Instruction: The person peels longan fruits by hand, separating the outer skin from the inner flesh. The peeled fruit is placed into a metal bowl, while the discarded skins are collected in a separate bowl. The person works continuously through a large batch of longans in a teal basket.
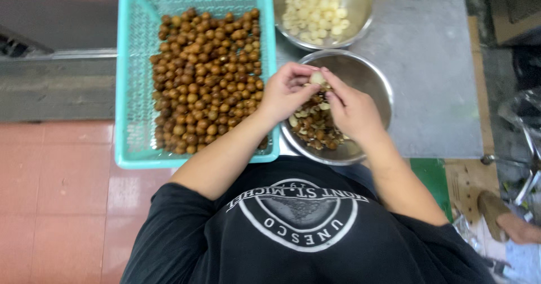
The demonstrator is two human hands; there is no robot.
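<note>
My left hand (284,92) and my right hand (350,108) meet over a steel bowl (375,78) that holds brown shells and peel. Both pinch one small pale, partly peeled fruit (317,78) between their fingertips. To the left stands a turquoise plastic basket (132,92) filled with several small round brown fruits (205,75). Beyond the hands sits a second steel bowl (360,7) with several white peeled fruits (315,10).
The bowls rest on a grey metal sheet (428,81). Reddish floor tiles (56,194) lie at the lower left, a grey ledge (51,86) above them. Another person's foot in a sandal (510,222) shows at the lower right, near metal legs.
</note>
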